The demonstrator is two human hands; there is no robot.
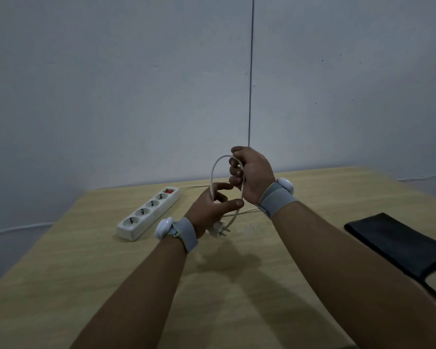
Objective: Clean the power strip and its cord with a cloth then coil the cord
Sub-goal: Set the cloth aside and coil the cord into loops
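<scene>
A: Strip?
B: White power strip point(149, 213) lies flat on the tabletop point(86, 260), left of the hands, four sockets, red switch at the far end. Its cord point(215, 170) runs right along the back edge, then rises into a loop between both hands. Plug point(218, 229) hangs just under the left hand.
A: Room?
B: Strip sits near the far-left corner; bare wood in front of it and between the forearms. Wall close behind.
A: Hands?
B: Left hand point(212, 210) pinches the loop's left side, thumb stretched out. Right hand point(252, 177) is higher, fingers curled round the loop's top and right side. Black cloth point(398, 245) lies flat far right, near the edge, untouched.
</scene>
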